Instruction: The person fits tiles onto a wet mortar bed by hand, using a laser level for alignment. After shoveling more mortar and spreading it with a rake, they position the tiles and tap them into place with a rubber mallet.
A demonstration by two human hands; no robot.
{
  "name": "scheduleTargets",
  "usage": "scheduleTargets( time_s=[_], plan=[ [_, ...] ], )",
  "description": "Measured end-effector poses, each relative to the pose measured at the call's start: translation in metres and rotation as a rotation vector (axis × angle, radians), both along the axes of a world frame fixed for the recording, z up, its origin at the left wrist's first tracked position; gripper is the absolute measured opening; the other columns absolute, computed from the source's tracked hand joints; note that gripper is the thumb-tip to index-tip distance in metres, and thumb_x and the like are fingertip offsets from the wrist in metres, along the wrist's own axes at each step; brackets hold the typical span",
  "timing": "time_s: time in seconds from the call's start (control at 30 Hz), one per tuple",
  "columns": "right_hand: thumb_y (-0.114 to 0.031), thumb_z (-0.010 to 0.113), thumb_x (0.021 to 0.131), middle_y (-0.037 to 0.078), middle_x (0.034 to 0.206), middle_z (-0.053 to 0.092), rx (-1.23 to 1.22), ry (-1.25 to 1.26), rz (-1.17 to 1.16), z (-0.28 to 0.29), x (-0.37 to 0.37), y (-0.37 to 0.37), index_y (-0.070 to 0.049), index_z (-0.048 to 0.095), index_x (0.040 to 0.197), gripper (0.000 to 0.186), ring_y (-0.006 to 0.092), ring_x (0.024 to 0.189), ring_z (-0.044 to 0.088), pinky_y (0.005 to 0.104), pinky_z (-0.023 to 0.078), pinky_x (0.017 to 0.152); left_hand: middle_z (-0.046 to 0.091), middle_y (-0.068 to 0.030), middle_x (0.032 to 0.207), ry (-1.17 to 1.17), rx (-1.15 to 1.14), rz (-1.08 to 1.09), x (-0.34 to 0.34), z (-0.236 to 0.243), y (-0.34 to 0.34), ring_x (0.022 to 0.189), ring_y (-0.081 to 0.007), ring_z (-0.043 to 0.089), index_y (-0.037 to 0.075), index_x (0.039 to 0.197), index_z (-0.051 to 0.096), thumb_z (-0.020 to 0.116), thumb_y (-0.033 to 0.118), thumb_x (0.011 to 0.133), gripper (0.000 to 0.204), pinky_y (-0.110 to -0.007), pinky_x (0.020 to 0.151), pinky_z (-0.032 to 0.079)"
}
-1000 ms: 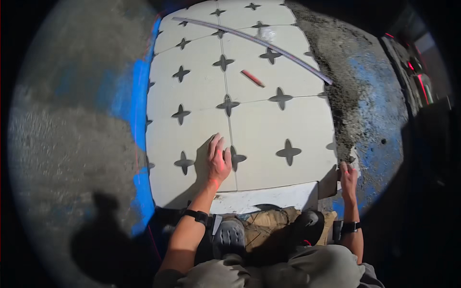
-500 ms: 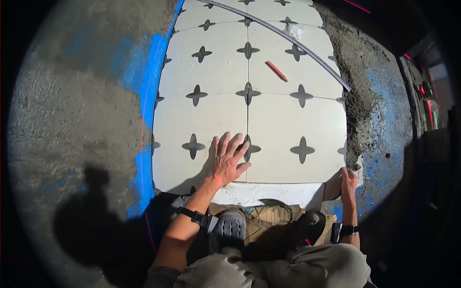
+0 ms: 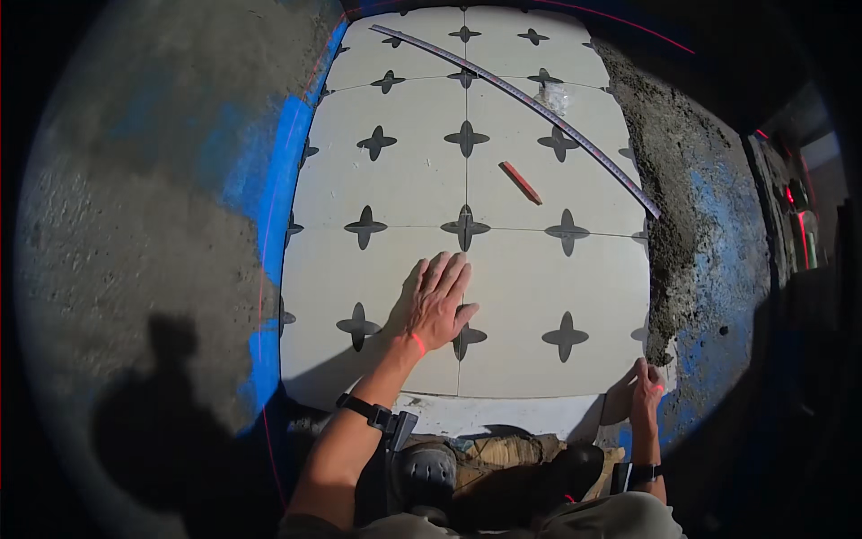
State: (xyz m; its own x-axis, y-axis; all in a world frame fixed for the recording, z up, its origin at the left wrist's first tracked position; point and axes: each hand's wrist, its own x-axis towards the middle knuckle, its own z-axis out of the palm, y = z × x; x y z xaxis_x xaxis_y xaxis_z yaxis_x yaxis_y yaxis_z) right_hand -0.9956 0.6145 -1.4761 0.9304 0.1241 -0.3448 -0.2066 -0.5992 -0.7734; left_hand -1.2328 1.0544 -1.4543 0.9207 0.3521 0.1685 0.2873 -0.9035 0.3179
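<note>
My left hand [image 3: 438, 304] lies on the cream tiles [image 3: 400, 184] with dark four-point motifs, fingers outstretched across the seam between the two nearest ones. My right hand [image 3: 647, 388] is at the near right corner of the tiling, fingers closed on something I cannot make out. A white strip [image 3: 494, 415] runs along the near edge. A red pencil [image 3: 521, 182] rests on a tile beyond my left hand, and a long metal rule [image 3: 585, 141] lies diagonally across the farther tiles. A small clear crumpled thing [image 3: 554, 99] is beside the rule.
Rough grey mortar [image 3: 672, 242] borders the tiles at the right, over blue-stained floor. A blue band [image 3: 275, 198] and grey surface [image 3: 162, 225] flank them at the left, with red laser lines. My shoes [image 3: 426, 476] rest on brown material at the bottom.
My left hand has gone from curled fingers to flat and moved farther forward on the tiles. My right hand stays at the corner. The tiles sit lower in view than half a second ago.
</note>
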Motion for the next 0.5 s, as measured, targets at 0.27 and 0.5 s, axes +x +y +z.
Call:
scheduleTargets(
  time_s=[0.27,0.5],
  plan=[
    [-0.039,0.069,0.103,-0.005,0.075,0.051,-0.038,-0.023,-0.077,-0.023,0.014,0.009,-0.003,0.065,0.082,0.041,0.0079,0.072,0.041,0.0306,0.032,0.064,0.043,-0.0144,0.163,0.006,-0.008,0.017,0.038,-0.012,0.032,0.152,-0.0384,0.035,0.0,0.15,0.052,0.066,0.038,0.097,0.067,-0.06,0.125,0.023],
    [-0.038,0.07,0.103,-0.006,0.073,0.051,0.041,0.036,-0.11,-0.028,0.021,0.021,-0.009,0.061,0.076,0.041,0.0075,0.071,0.041,0.0298,0.031,0.064,0.043,-0.0159,0.163,0.009,-0.02,0.007,0.046,-0.026,0.046,0.153,-0.04,0.033,-0.001,0.15,0.052,0.064,0.038,0.098,0.066,-0.062,0.125,0.022]
  ],
)
